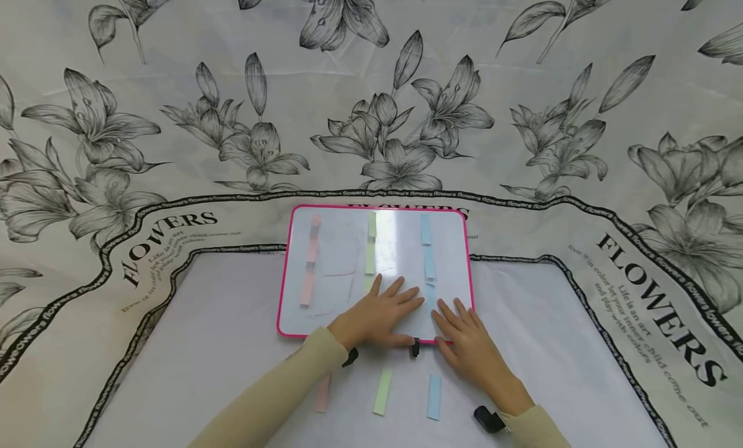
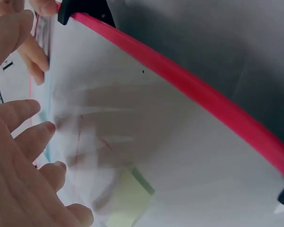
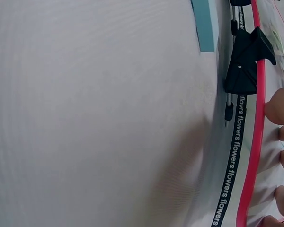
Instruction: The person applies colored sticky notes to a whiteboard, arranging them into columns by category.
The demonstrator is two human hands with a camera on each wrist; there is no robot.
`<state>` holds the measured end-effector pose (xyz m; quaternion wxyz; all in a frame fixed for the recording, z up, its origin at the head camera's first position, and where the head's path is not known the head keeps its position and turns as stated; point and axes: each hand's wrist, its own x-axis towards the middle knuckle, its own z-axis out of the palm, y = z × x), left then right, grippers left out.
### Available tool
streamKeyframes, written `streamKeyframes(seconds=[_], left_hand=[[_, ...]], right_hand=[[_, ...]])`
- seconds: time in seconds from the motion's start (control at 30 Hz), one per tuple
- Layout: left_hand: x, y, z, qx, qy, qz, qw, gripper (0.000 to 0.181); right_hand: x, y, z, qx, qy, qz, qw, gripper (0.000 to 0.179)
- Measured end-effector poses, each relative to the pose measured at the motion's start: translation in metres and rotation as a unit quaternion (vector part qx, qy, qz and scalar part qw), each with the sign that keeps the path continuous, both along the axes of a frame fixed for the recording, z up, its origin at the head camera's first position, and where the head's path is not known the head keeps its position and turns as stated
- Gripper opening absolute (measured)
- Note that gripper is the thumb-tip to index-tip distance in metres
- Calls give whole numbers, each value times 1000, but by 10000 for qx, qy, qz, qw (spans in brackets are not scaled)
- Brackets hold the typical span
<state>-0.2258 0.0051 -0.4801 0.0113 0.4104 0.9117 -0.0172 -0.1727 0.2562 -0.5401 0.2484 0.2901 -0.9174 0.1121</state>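
Observation:
A whiteboard (image 1: 336, 242) with a pink frame leans back on the white table. My left hand (image 1: 380, 312) spreads its fingers over the lower middle of the board, near the foot of a column of green paper strips (image 1: 369, 258). At the lower right corner my right hand (image 1: 473, 345) rests with fingers extended, its thumb (image 3: 279, 106) right at the pink edge. Pink paper strips (image 1: 307, 287) form a column on the left of the board and blue paper strips (image 1: 429, 261) one on the right. The lower ends of the green and blue columns are partly hidden by my hands.
In front of the board lie a loose pink strip (image 1: 322, 394), a green strip (image 1: 382, 392) and a blue strip (image 1: 433, 396). A black clip (image 3: 244, 71) grips the board's lower edge. Faint red lines (image 1: 339, 275) mark the board. A flower-printed cloth (image 1: 371, 113) hangs behind.

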Motion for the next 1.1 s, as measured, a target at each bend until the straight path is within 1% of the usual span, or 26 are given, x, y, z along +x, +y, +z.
streamKeyframes(seconds=[0.1, 0.2, 0.27, 0.37, 0.47, 0.6, 0.7, 0.8, 0.93, 1.1], left_hand=[[-6, 7, -1, -92, 79, 9, 9999, 85], [-10, 11, -2, -126, 259, -32, 9996, 85], [-11, 13, -2, -127, 361, -86, 9992, 85], [-13, 18, -1, -133, 419, -158, 9989, 86], [-15, 23, -1, -181, 407, -193, 9988, 87], [-19, 31, -3, -301, 386, -126, 9987, 88], [-23, 37, -1, -346, 388, -111, 9986, 89], [-26, 40, 3, -340, 346, -102, 9988, 89], [-27, 36, 7, -343, 228, -3, 9991, 88], [-25, 28, 9, -420, 169, 103, 9989, 90]], right_hand=[[3, 1, 2, 71, -38, -1, 10000, 60], [4, 1, 4, 123, -54, -2, 9999, 61], [4, 1, 5, 140, -71, -4, 9999, 61], [5, 1, 5, 187, -119, -17, 9998, 61], [4, 0, 6, 252, -185, -26, 9995, 61], [5, 0, 6, 328, -217, -49, 9992, 61], [6, 0, 7, 317, -200, -86, 9993, 61], [6, -2, 7, 302, -210, -75, 9993, 62], [7, -4, 8, 354, -237, -33, 9991, 65], [9, -3, 10, 478, -320, -166, 9982, 66]])
